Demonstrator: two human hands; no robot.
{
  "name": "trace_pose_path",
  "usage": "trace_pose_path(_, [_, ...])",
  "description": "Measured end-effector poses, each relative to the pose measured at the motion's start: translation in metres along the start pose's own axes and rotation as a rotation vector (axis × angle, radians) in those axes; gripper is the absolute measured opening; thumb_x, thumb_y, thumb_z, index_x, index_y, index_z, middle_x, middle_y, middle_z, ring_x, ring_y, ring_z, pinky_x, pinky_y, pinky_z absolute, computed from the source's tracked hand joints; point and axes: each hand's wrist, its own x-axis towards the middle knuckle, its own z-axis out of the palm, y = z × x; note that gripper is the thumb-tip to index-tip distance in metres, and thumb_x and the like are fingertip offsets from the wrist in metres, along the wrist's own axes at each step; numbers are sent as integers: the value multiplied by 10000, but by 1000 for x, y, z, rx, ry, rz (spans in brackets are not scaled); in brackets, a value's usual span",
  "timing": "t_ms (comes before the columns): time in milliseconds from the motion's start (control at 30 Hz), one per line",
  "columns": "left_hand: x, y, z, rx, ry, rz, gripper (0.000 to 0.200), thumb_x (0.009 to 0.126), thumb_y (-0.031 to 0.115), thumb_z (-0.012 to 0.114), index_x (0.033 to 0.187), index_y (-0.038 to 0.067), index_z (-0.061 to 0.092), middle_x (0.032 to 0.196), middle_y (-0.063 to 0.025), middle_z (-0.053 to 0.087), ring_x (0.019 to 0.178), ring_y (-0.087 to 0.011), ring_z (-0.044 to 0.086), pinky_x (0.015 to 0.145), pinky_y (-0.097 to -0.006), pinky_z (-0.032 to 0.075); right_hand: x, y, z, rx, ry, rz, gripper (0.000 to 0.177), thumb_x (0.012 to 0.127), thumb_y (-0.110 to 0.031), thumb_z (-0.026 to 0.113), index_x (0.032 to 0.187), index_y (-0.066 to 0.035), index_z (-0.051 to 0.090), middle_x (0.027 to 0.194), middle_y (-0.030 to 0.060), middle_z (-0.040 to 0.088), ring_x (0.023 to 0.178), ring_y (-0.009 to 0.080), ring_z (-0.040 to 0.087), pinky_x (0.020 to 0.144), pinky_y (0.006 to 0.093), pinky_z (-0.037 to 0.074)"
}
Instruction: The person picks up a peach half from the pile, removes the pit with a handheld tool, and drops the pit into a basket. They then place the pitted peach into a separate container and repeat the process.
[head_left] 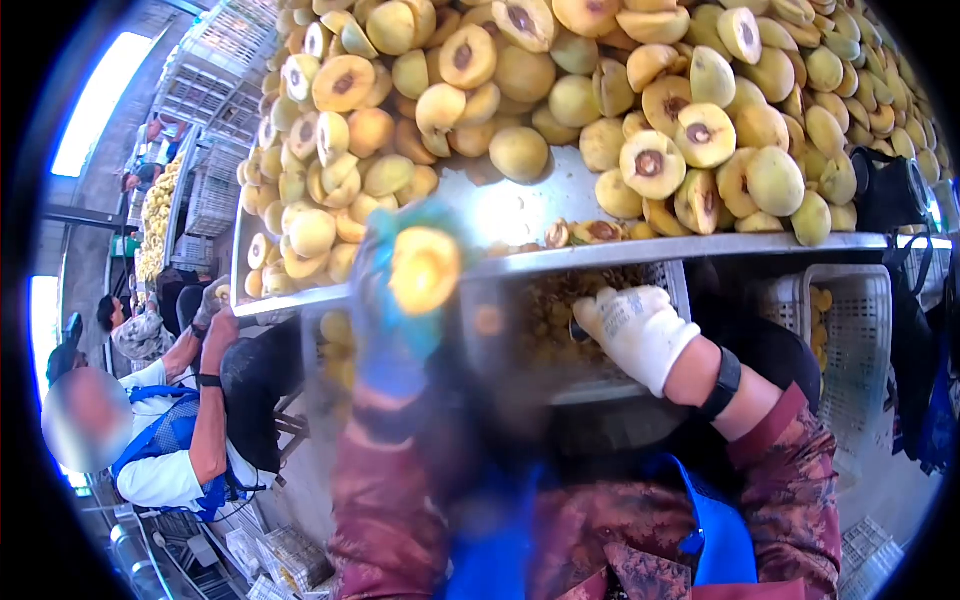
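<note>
My left hand, in a blue-green glove and smeared by motion, holds a yellow fruit half in front of the metal table edge. My right hand, in a white glove, is closed around a small dark tool, of which only the end shows. It is over a crate of scraps and pits below the edge. Many halved fruits with brown pits or hollows lie heaped on the metal table above both hands.
At the left a co-worker in a blue apron sits at the table, hands near its corner. White crates stand at the right, with a black bag above. More people and crates are at the upper left.
</note>
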Motion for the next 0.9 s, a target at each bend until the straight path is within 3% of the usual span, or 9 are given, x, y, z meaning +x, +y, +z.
trace_pose_path(100, [-6, -15, -77, 562, 58, 113, 395, 895, 320, 598, 1128, 4, 644, 1078, -134, 647, 970, -254, 629, 846, -350, 497, -11, 6, -5, 107, -19, -81, 112, 874, -141, 514, 953, -104, 585, 843, 117, 632, 765, 314, 663, 627, 424, 511])
trace_pose_path(133, [-7, -36, -101, 495, 65, -109, 430, 859, 327, 648, 1153, 14, 643, 1111, -156, 643, 1008, -286, 623, 882, -390, 489, -14, 4, -5, 30, 23, -59, 109, 877, -146, 517, 951, -108, 586, 855, 112, 635, 778, 301, 669, 619, 421, 512])
trace_pose_path(167, [-3, -4, -99, 1354, -122, -51, 527, 821, 377, 685, 1233, 55, 615, 1239, -204, 589, 1132, -369, 564, 968, -468, 434, -14, 3, -10, 22, -11, -53, 108, 877, -149, 520, 955, -110, 585, 855, 109, 634, 780, 294, 672, 616, 419, 513])
trace_pose_path(200, [-3, -5, -105, 1621, -135, 118, 601, 790, 399, 719, 1282, 83, 584, 1306, -229, 537, 1184, -412, 520, 995, -505, 402, -16, 2, -14, 15, -52, -50, 108, 877, -151, 522, 958, -112, 583, 855, 105, 632, 782, 287, 674, 613, 416, 514])
trace_pose_path(433, [125, 12, -2, 748, -89, 128, 705, 791, 408, 748, 1323, 3, 523, 1333, -198, 528, 1246, -305, 497, 1056, -384, 375, -14, -4, 0, -51, 31, -143, 125, 845, -130, 552, 969, -117, 542, 794, 73, 596, 688, 233, 668, 476, 355, 475])
trace_pose_path(533, [160, -18, 26, 530, -174, -80, 698, 766, 329, 786, 1323, 5, 518, 1226, -180, 563, 1106, -270, 568, 917, -339, 473, -12, -1, -2, 4, 123, -145, 128, 842, -125, 547, 969, -117, 529, 762, 63, 571, 641, 224, 644, 465, 366, 461])
trace_pose_path(567, [164, -33, 29, 785, -76, 186, 591, 797, 237, 763, 1296, 15, 537, 1122, -136, 592, 986, -215, 597, 800, -310, 509, -13, -1, -8, 43, 160, -148, 128, 847, -150, 565, 961, -110, 523, 734, 59, 540, 623, 227, 621, 468, 365, 457])
trace_pose_path(667, [163, -37, 18, 202, -164, -224, 492, 834, 170, 721, 1264, 9, 544, 1080, -104, 619, 920, -190, 616, 740, -288, 516, -10, 0, -12, 337, 181, -155, 167, 864, -194, 584, 977, -89, 518, 801, 107, 577, 679, 299, 635, 548, 402, 486])
trace_pose_path(900, [71, -5, 24, -754, -88, -332, 473, 965, 335, 494, 1311, 13, 515, 1262, -137, 597, 1102, -292, 612, 931, -482, 517, 13, -4, -42, 954, 294, -43, 337, 861, -218, 652, 1103, -42, 496, 1019, 205, 570, 979, 397, 564, 856, 422, 456])
